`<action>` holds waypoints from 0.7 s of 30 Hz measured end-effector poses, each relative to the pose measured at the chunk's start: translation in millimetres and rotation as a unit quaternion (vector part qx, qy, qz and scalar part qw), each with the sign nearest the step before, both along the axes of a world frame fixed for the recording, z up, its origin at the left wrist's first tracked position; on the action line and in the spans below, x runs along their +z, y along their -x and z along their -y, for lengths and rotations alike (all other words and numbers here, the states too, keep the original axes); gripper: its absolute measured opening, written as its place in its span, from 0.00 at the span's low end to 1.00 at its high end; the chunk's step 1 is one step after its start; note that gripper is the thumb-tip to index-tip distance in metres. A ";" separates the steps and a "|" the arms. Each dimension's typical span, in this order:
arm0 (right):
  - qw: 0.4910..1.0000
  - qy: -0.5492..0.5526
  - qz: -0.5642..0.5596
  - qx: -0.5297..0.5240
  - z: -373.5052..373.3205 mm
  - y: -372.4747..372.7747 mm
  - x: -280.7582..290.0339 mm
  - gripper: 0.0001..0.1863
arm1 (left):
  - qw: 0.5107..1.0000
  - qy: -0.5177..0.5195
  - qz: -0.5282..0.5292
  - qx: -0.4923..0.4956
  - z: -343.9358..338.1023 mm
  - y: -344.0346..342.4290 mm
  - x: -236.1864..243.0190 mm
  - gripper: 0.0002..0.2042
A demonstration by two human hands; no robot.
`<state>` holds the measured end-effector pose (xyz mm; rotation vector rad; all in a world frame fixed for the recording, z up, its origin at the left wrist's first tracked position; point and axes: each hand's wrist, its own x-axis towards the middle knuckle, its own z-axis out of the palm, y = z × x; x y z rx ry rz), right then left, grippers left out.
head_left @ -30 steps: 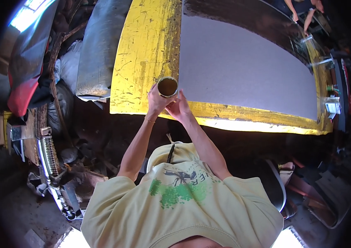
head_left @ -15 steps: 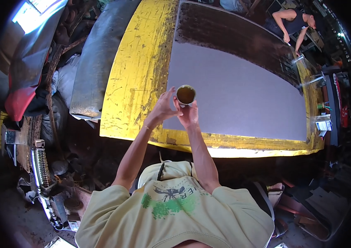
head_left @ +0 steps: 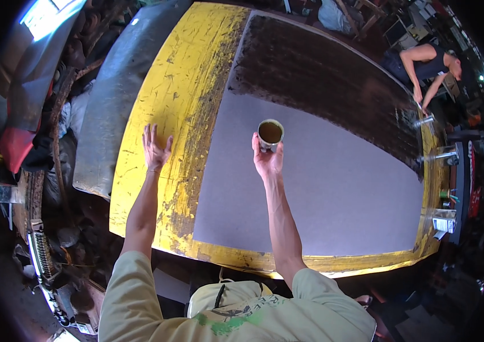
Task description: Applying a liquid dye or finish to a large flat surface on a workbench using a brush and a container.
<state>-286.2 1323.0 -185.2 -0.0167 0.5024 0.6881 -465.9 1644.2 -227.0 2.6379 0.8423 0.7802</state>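
Note:
My right hand [head_left: 268,162] is wrapped round a cup [head_left: 270,132] of brown liquid, held over the grey sheet [head_left: 304,188]. That sheet lies on a scratched yellow table [head_left: 156,114]; a dark brown coating [head_left: 316,68] covers its far part. Off to the left, my left hand [head_left: 155,149] is empty with its fingers spread, above the yellow surface. Whether it touches the table I cannot tell.
At the far right a person [head_left: 427,68] bends over the table's edge, both hands near a metal clamp [head_left: 424,121]. A second clamp [head_left: 446,154] and a white-and-blue can [head_left: 444,221] sit along that edge. A large dark roll [head_left: 122,85] lies left of the table.
My left hand has come away from the cup and moved left over the yellow surface. The right hand keeps the cup, now slightly farther right. I am closer to the table.

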 end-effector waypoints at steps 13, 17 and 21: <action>0.998 -0.064 -0.024 0.000 -29.7 -73.9 7.2 0.31 | 0.998 -0.012 -0.064 0.025 0.4 -8.0 9.8 0.32; 0.999 -0.037 -0.034 -0.005 -29.7 -80.4 6.8 0.31 | 0.997 -0.012 -0.065 0.025 3.3 -9.6 12.6 0.31; 1.000 0.001 -0.012 -0.020 -32.4 -88.4 4.4 0.30 | 0.997 -0.013 -0.067 0.023 2.8 -9.7 13.6 0.31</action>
